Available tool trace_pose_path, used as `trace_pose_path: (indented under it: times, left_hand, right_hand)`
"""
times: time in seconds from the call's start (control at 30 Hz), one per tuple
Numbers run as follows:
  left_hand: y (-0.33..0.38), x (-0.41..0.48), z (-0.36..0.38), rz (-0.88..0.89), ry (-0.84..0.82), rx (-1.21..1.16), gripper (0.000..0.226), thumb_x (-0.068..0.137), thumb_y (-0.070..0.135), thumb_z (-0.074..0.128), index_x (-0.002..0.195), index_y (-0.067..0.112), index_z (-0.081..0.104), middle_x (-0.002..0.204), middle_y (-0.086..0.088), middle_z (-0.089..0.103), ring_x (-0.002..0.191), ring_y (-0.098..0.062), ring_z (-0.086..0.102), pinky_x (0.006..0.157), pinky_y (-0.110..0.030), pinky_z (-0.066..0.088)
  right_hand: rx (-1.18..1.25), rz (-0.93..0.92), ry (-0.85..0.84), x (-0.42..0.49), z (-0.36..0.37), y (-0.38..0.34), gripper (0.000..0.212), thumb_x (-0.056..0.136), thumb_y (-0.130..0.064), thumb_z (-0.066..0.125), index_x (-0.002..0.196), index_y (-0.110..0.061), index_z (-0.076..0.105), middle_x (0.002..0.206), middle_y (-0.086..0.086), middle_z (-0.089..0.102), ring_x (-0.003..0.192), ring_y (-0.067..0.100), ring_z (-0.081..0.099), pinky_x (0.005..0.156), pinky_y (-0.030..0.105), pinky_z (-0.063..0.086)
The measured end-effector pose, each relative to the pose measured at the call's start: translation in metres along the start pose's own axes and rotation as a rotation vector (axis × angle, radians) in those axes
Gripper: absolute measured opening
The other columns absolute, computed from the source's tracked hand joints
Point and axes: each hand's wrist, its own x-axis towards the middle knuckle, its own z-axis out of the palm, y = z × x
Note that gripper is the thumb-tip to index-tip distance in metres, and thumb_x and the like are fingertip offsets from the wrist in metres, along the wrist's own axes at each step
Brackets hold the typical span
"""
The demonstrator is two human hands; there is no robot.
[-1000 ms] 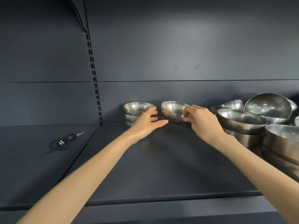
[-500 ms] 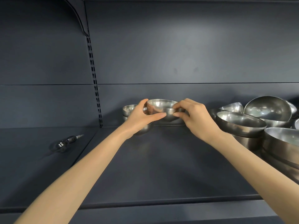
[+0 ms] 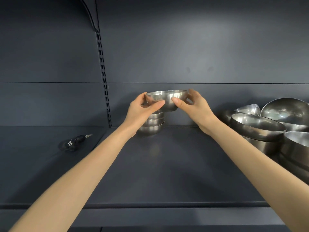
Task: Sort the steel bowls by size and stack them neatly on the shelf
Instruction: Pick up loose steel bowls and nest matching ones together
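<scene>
Rising since a moment ago, the bowl (image 3: pixel 166 100) is hovering level just above the stack (image 3: pixel 153 126), a touch right of it, left hand (image 3: pixel 140 113) and right hand (image 3: pixel 197 109) each pinching a side, left nearer.

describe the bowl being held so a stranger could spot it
On the dark shelf, right of the slotted upright, stands a stack of small steel bowls. Just above it is the held bowl, gripped between left hand and right hand. It alone is held up; the larger bowls lie far right.
</scene>
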Motion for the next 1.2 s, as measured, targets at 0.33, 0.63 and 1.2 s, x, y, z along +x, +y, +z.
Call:
trace_pose_path:
  times: [0.33, 0.63, 1.2]
  left_hand:
    - [0.007, 0.033, -0.050, -0.022, -0.123, 0.204, 0.090, 0.076, 0.034, 0.079, 0.149, 0.013, 0.031, 0.105, 0.028, 0.054, 0.114, 0.004, 0.050, 0.105, -0.021, 0.034]
    - [-0.019, 0.035, -0.058, -0.140, -0.125, 0.222, 0.094, 0.077, 0.036, 0.078, 0.151, 0.011, 0.026, 0.114, 0.020, 0.047, 0.132, -0.007, 0.040, 0.103, -0.020, 0.029]
    - [-0.048, 0.040, -0.061, -0.158, -0.231, 0.211, 0.088, 0.067, 0.047, 0.082, 0.140, 0.017, 0.043, 0.126, 0.014, 0.060, 0.119, -0.004, 0.055, 0.105, -0.025, 0.040]
  right_hand:
    - [-0.050, -0.002, -0.196, 0.049, 0.027, 0.007, 0.065, 0.082, -0.032, 0.072, 0.136, -0.009, 0.043, 0.129, 0.000, 0.056, 0.118, 0.009, 0.052, 0.098, 0.021, 0.043]
    - [-0.086, 0.039, -0.243, 0.062, 0.046, 0.037, 0.060, 0.079, -0.038, 0.074, 0.128, -0.014, 0.050, 0.125, 0.002, 0.061, 0.119, 0.016, 0.055, 0.102, 0.028, 0.044]
    - [0.031, 0.151, -0.251, 0.054, 0.059, 0.062, 0.059, 0.082, -0.029, 0.074, 0.133, -0.013, 0.047, 0.114, 0.001, 0.063, 0.118, 0.020, 0.057, 0.106, 0.038, 0.043]
